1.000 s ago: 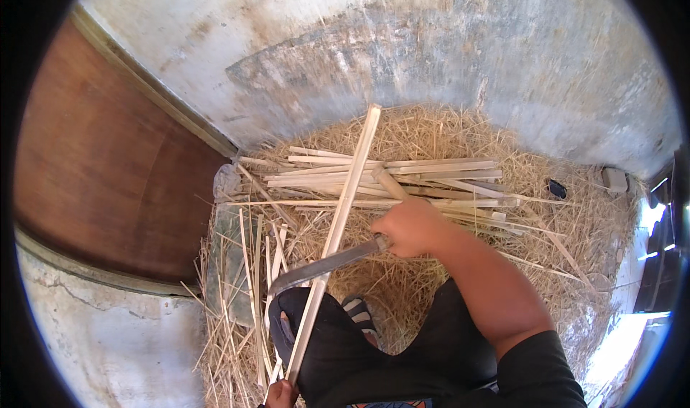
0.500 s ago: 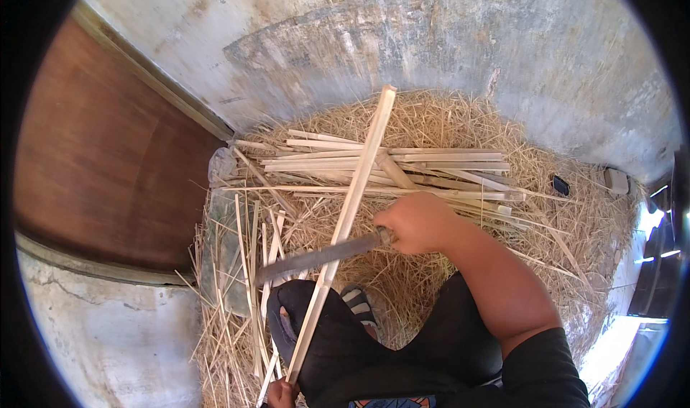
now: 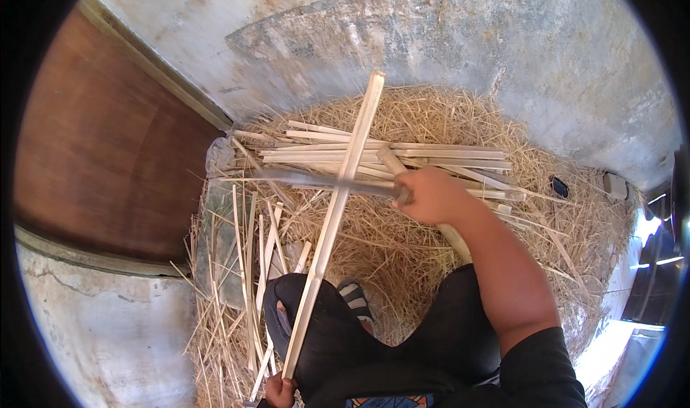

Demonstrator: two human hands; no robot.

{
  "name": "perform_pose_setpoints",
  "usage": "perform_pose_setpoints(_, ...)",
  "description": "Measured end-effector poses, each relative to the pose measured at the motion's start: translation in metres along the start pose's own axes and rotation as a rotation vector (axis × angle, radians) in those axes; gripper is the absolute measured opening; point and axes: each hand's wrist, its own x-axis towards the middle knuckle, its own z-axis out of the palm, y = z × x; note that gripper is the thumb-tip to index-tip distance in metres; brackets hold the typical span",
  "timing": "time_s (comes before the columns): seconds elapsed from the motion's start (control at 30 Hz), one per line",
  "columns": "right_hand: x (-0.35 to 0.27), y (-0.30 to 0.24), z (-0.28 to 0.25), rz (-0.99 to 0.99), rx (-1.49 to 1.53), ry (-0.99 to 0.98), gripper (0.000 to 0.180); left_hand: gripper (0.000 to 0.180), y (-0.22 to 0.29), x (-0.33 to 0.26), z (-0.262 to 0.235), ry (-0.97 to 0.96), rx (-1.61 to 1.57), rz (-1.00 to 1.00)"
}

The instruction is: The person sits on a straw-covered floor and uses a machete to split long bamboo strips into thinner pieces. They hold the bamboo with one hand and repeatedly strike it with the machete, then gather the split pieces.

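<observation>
A long, pale split bamboo strip rises at a slant from beside my left thigh toward the far wall. My left hand is closed around its lower end. My right hand grips the handle of a long knife, machete-like. Its blade, blurred by motion, points left and crosses the strip above its middle. Beneath my right hand lies a thicker bamboo piece, its middle hidden by the hand.
Cut bamboo strips lie in a pile on straw before a weathered wall. More thin strips lie left of my knee. A brown wooden panel stands at left. A dark phone-like object rests at right.
My right hand has moved slightly right and away from me, carrying the knife. Its blade has slid up along the strip from near my knee. The strip's far end has shifted left.
</observation>
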Motion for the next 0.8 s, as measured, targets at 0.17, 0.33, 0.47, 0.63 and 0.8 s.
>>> perform_pose_setpoints(0.17, -0.022, -0.055, 0.009, -0.328, -0.373, -0.093, 0.017, 0.056, 0.019, 0.004, -0.001, 0.005, -0.101, 0.009)
perform_pose_setpoints(0.33, 0.029, 0.048, -0.003, 0.240, 0.050, 0.221, 0.018, 0.069, 0.006, 0.016, -0.003, 0.012, 0.144, -0.077)
perform_pose_setpoints(0.47, 0.014, 0.065, -0.001, 0.381, 0.160, 0.256, 0.026, 0.058, 0.000, -0.001, -0.014, 0.017, 0.001, -0.109)
perform_pose_setpoints(0.63, 0.014, 0.039, -0.010, 0.286, 0.222, 0.316, 0.027, 0.052, -0.004, 0.004, -0.001, -0.010, -0.139, -0.084)
perform_pose_setpoints(0.8, -0.003, 0.013, -0.014, 0.038, -0.067, 0.112, 0.024, 0.053, 0.001, 0.007, 0.004, 0.030, -0.206, -0.092)
